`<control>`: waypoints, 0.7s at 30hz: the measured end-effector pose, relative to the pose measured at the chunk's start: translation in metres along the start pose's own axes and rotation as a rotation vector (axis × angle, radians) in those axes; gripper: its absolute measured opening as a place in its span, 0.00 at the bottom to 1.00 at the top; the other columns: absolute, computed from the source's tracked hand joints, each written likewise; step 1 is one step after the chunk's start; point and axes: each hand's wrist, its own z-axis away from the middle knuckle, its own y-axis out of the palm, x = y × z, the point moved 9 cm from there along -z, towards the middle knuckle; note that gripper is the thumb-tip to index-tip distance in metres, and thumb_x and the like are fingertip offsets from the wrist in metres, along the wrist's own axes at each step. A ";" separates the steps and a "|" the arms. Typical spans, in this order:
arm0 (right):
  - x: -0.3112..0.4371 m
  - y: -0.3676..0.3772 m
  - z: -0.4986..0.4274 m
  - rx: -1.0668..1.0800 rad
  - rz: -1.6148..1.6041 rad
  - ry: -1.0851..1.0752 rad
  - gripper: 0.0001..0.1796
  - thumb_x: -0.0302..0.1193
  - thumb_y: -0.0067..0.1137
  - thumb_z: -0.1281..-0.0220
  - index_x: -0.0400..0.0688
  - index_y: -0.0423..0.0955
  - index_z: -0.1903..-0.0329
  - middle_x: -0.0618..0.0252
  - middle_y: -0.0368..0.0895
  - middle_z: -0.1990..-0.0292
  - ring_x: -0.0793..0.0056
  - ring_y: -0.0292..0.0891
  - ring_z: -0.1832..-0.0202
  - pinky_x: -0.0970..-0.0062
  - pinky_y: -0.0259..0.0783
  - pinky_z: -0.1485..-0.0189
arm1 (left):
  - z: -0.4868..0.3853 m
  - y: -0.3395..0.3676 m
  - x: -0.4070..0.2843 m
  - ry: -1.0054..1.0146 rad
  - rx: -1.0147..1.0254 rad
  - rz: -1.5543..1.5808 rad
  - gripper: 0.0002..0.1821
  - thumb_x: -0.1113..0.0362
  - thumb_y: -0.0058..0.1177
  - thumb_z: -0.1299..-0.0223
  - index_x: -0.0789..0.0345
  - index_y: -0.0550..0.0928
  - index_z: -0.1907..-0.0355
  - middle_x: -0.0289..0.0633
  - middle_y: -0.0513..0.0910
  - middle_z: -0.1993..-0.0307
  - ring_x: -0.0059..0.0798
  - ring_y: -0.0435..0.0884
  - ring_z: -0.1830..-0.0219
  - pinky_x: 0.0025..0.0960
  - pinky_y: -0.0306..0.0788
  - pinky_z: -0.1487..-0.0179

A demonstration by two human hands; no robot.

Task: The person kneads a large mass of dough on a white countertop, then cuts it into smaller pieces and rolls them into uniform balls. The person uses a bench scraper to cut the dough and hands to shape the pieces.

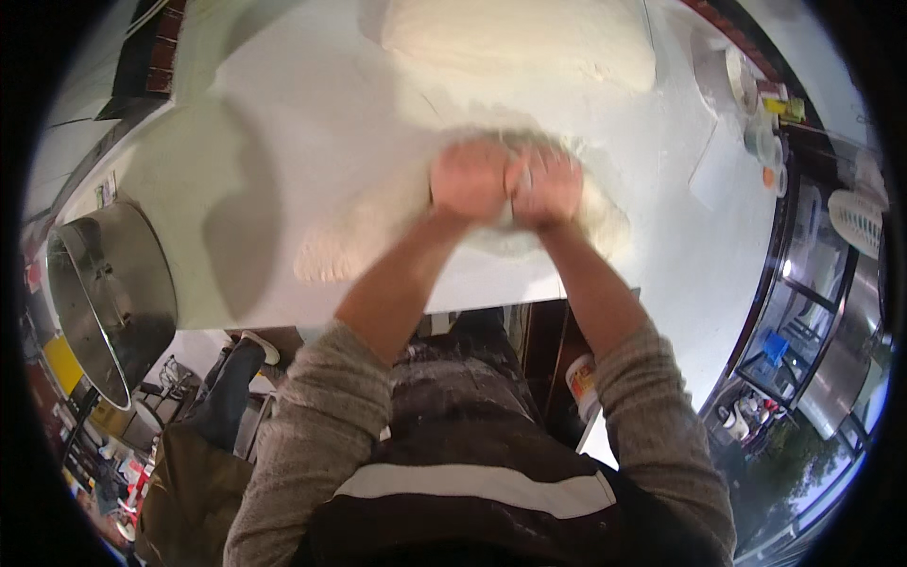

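A long piece of pale dough [354, 241] lies on the white worktop [680, 262] in front of me. My left hand [471, 181] presses down on it with the fingers curled into its far side. Close beside it, almost touching, my right hand [547, 184] grips the same dough. Both hands are blurred, and the fingertips are hidden. Some dough or flour clings to the right fingers. Past the hands, at the back of the worktop, rests a much larger slab of dough [517, 42].
A large steel pot [134, 276] lies tipped at the left edge. Behind it, a person's leg [227, 383] shows. Plastic containers [762, 142] stand at the far right, near a paper sheet [701, 166]. A white tub [582, 386] stands below the front edge.
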 end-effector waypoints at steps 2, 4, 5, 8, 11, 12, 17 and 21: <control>-0.016 0.007 -0.044 0.259 0.140 0.118 0.19 0.46 0.52 0.32 0.52 0.85 0.51 0.61 0.88 0.48 0.56 0.82 0.46 0.50 0.75 0.44 | -0.027 0.010 0.014 -0.149 0.172 0.136 0.32 0.37 0.40 0.23 0.62 0.88 0.63 0.46 0.90 0.59 0.50 0.87 0.57 0.49 0.79 0.50; -0.027 -0.012 -0.079 0.462 -0.167 0.350 0.22 0.49 0.48 0.28 0.51 0.85 0.49 0.62 0.88 0.48 0.56 0.82 0.44 0.55 0.72 0.40 | -0.031 0.004 0.020 -0.319 0.449 0.287 0.38 0.33 0.33 0.22 0.62 0.90 0.53 0.49 0.89 0.56 0.51 0.86 0.49 0.50 0.76 0.42; -0.029 -0.014 -0.077 0.737 -0.298 0.545 0.23 0.49 0.47 0.27 0.51 0.84 0.47 0.60 0.88 0.48 0.57 0.82 0.43 0.56 0.71 0.38 | -0.029 -0.007 0.010 -0.352 0.540 0.390 0.40 0.32 0.32 0.23 0.63 0.90 0.50 0.50 0.89 0.54 0.50 0.85 0.46 0.51 0.74 0.39; -0.016 -0.066 -0.048 0.989 -0.115 0.293 0.24 0.48 0.45 0.26 0.50 0.84 0.43 0.55 0.86 0.45 0.54 0.79 0.39 0.55 0.68 0.33 | -0.019 -0.027 -0.028 -0.422 0.746 0.199 0.42 0.30 0.29 0.24 0.62 0.89 0.45 0.50 0.87 0.50 0.49 0.82 0.43 0.51 0.69 0.33; -0.012 -0.096 0.018 0.487 -0.132 0.146 0.25 0.48 0.47 0.27 0.51 0.84 0.41 0.54 0.84 0.41 0.49 0.77 0.36 0.53 0.68 0.31 | 0.008 -0.023 -0.097 -0.179 0.499 -0.105 0.36 0.33 0.37 0.25 0.60 0.89 0.48 0.48 0.86 0.49 0.47 0.80 0.44 0.50 0.67 0.31; -0.018 -0.101 0.047 0.237 -0.147 0.139 0.23 0.47 0.52 0.30 0.50 0.84 0.41 0.56 0.84 0.40 0.49 0.77 0.36 0.50 0.68 0.32 | 0.021 -0.027 -0.108 -0.137 0.281 0.020 0.29 0.39 0.45 0.27 0.60 0.90 0.51 0.45 0.86 0.49 0.45 0.78 0.44 0.50 0.64 0.29; -0.038 -0.017 0.120 0.117 -0.218 0.003 0.29 0.46 0.57 0.37 0.57 0.78 0.33 0.60 0.77 0.33 0.49 0.74 0.36 0.44 0.66 0.30 | 0.079 0.012 -0.102 -0.013 -0.236 -0.037 0.21 0.49 0.50 0.32 0.60 0.86 0.47 0.42 0.85 0.48 0.44 0.76 0.44 0.53 0.64 0.30; -0.062 -0.009 0.030 0.342 -0.114 -0.008 0.30 0.50 0.58 0.36 0.60 0.76 0.32 0.58 0.77 0.33 0.51 0.75 0.34 0.42 0.67 0.35 | 0.027 0.029 -0.066 -0.247 0.068 -0.160 0.27 0.44 0.42 0.26 0.60 0.85 0.42 0.45 0.84 0.43 0.48 0.77 0.43 0.55 0.64 0.30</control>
